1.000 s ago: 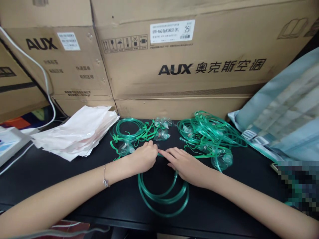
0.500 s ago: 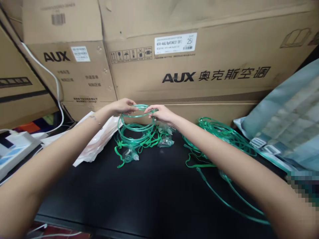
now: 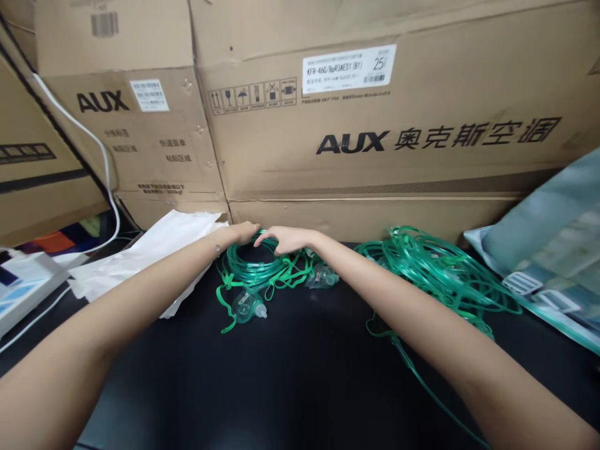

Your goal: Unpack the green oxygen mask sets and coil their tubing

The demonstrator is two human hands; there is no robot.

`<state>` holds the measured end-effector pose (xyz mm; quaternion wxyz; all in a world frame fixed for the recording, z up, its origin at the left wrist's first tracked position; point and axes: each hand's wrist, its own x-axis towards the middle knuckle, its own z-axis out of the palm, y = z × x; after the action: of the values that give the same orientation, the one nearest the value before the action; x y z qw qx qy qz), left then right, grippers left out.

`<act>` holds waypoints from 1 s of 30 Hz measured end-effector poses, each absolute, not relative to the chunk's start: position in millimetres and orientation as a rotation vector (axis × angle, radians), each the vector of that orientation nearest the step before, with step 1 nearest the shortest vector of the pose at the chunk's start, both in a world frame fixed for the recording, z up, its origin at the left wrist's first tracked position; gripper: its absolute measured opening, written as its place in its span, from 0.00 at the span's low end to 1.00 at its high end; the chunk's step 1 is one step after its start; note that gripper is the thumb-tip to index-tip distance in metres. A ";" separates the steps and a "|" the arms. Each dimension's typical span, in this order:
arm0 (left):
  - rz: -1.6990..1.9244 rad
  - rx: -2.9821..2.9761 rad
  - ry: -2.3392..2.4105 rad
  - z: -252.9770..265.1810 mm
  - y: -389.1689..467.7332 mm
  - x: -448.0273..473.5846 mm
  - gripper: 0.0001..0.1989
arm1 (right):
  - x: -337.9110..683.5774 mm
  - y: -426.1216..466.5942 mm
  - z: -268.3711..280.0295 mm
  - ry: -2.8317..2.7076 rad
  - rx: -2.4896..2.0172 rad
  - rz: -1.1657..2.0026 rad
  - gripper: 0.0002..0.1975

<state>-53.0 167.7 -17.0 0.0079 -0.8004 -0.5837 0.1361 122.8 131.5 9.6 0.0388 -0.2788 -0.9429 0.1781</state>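
A coil of clear green tubing lies stacked on the black tabletop near the box. My left hand rests at the coil's back left edge; its fingertips are mostly hidden, so its grip is unclear. Over the coil's right side is my right hand, open, with the index finger reaching out over the ring and the thumb apart. A clear mask with a white tip lies in front of the coil. Another clear mask is at its right, beside green elastic straps.
A larger tangle of green tubing lies to the right, partly behind my right forearm. White paper packets and a white power strip are at left. A big cardboard box stands behind; a pale blue bag is at far right.
Both hands have come down from holding raised loops of tubing, and those loops now lie on the stacked coil. The right hand's fingers have spread. The view has shifted slightly.
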 end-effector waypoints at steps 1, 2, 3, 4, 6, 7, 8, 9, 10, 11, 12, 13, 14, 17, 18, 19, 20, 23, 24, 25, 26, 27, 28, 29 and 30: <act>0.449 -2.495 -1.817 -15.9 168.0 -52.4 0.15 | 121.3 129.3 14.1 -2.926 -0.829 0.549 0.28; 0.475 -2.484 -1.813 -14.6 168.3 -51.4 0.15 | 119.4 126.6 16.7 -2.948 -0.819 0.540 0.26; 0.503 -2.472 -1.811 -13.2 168.4 -50.2 0.15 | 117.3 123.3 17.1 -2.958 -0.818 0.519 0.24; 0.530 -2.457 -1.812 -12.0 168.5 -49.0 0.15 | 115.2 119.5 15.5 -2.959 -0.822 0.492 0.22; 0.580 -2.428 -1.812 -9.9 168.5 -47.0 0.14 | 110.9 111.4 7.4 -2.953 -0.830 0.444 0.19; 0.598 -2.416 -1.810 -8.8 168.3 -46.1 0.14 | 109.0 107.7 2.2 -2.952 -0.826 0.431 0.18; 0.609 -2.407 -1.805 -7.3 167.7 -45.2 0.14 | 107.3 104.6 -3.0 -2.951 -0.818 0.426 0.17; 0.611 -2.400 -1.801 -4.9 166.6 -44.3 0.15 | 105.9 102.3 -7.5 -2.947 -0.811 0.426 0.15; 0.605 -2.391 -1.798 -1.3 164.5 -43.3 0.15 | 104.9 100.9 -11.1 -2.938 -0.805 0.428 0.13; 0.590 -2.385 -1.793 3.7 161.1 -42.2 0.16 | 104.4 100.2 -13.3 -2.920 -0.803 0.431 0.13; 0.565 -2.382 -1.785 10.4 155.8 -41.0 0.18 | 104.8 99.8 -14.2 -2.892 -0.805 0.432 0.14; 0.535 -2.383 -1.774 18.6 148.3 -39.8 0.18 | 106.3 99.4 -13.7 -2.857 -0.811 0.430 0.16; 0.502 -2.389 -1.759 27.6 138.3 -38.7 0.18 | 109.0 98.6 -12.1 -2.816 -0.820 0.424 0.18; 0.414 -2.460 -1.704 51.1 94.2 -36.8 0.15 | 126.3 89.5 -3.3 -2.656 -0.803 0.372 0.18; 0.388 -2.514 -1.684 54.2 76.3 -37.1 0.16 | 135.3 83.6 -0.4 -2.606 -0.776 0.347 0.17; 0.330 -2.656 -1.650 53.7 58.0 -37.7 0.18 | 145.5 76.2 1.9 -2.568 -0.754 0.320 0.17; 0.269 -2.783 -1.603 49.4 40.2 -38.8 0.20 | 156.7 67.7 3.3 -2.545 -0.745 0.286 0.19; 0.271 -2.822 -1.538 21.7 -2.4 -42.8 0.33 | 192.2 38.6 0.7 -2.555 -0.814 0.169 0.22; 0.291 -2.773 -1.549 11.7 -12.0 -43.8 0.33 | 203.2 28.8 -2.0 -2.556 -0.843 0.150 0.22; 0.296 -2.725 -1.571 3.5 -19.4 -44.0 0.32 | 213.0 19.2 -5.1 -2.549 -0.865 0.154 0.21; 0.281 -2.692 -1.593 -2.1 -25.0 -43.3 0.28 | 221.1 9.9 -8.2 -2.532 -0.878 0.188 0.20; 0.238 -2.679 -1.615 -4.8 -29.3 -41.1 0.25 | 227.3 1.1 -10.9 -2.504 -0.892 0.257 0.19; 0.166 -2.688 -1.624 -5.0 -32.5 -37.2 0.22 | 231.4 -7.1 -13.2 -2.462 -0.908 0.366 0.18; 0.071 -2.712 -1.613 -3.4 -35.1 -31.5 0.21 | 233.5 -14.6 -14.9 -2.401 -0.923 0.521 0.18; -0.038 -2.749 -1.572 -1.0 -37.1 -24.0 0.20 | 233.8 -21.2 -16.2 -2.317 -0.933 0.720 0.17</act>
<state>-24.0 -37.1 -1.0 -0.0126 -0.8679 -0.4964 -0.0119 233.8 -21.2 -16.2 0.2677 -0.3458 -0.8588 0.2668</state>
